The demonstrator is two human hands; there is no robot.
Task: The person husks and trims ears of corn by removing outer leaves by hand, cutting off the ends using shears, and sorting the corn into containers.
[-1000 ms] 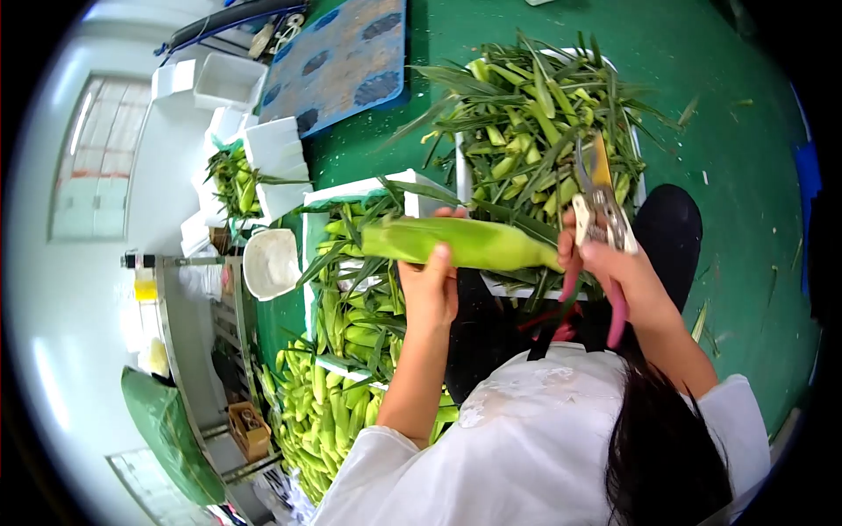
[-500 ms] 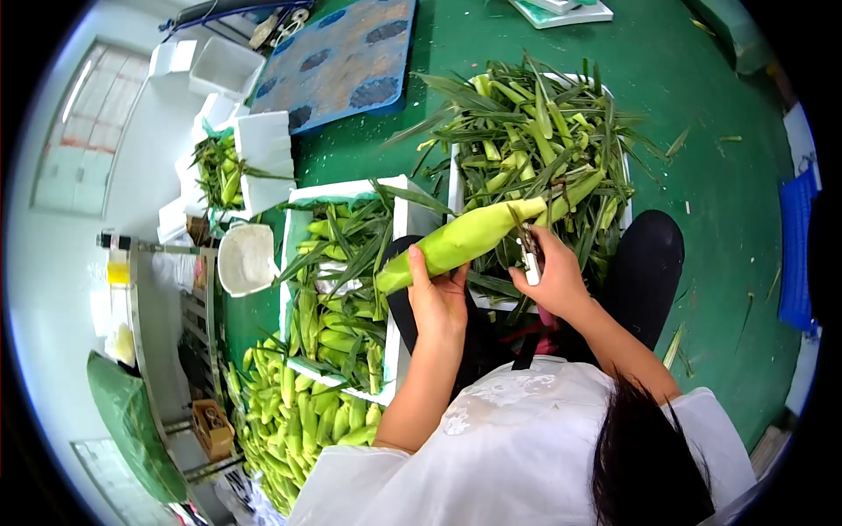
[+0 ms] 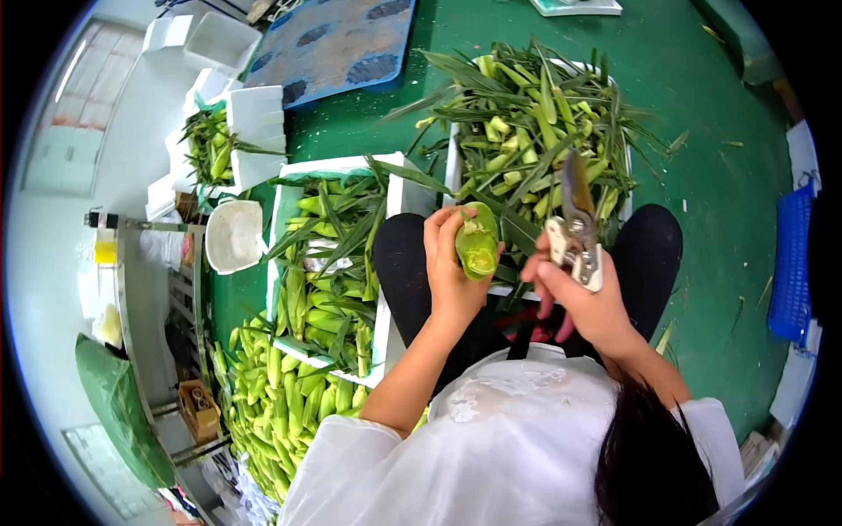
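My left hand (image 3: 454, 267) is wrapped round a corn cob (image 3: 479, 244) in its green husk, its cut end turned up toward me. Just to the right, my right hand (image 3: 586, 302) grips pruning shears (image 3: 574, 223) with white handles, the blades pointing away from me and apart from the corn. Beyond both hands, a white foam box (image 3: 453, 167) is heaped with leaves and cut stalks (image 3: 526, 131). To the left, a second foam box (image 3: 395, 206) holds corn in husks with long leaves (image 3: 329, 307).
A big pile of husked-on corn (image 3: 289, 408) lies at lower left. A white bucket (image 3: 235, 237), a blue pallet (image 3: 338, 44) and another leafy foam box (image 3: 254, 136) stand farther back. On the right is a blue basket (image 3: 792, 263). Leaf scraps lie on the green floor (image 3: 702, 202).
The corn has swung from lying sideways to end-on toward me. My right hand and the shears have moved away from its stem end, to the right. The stalk piece at its tip is gone from it.
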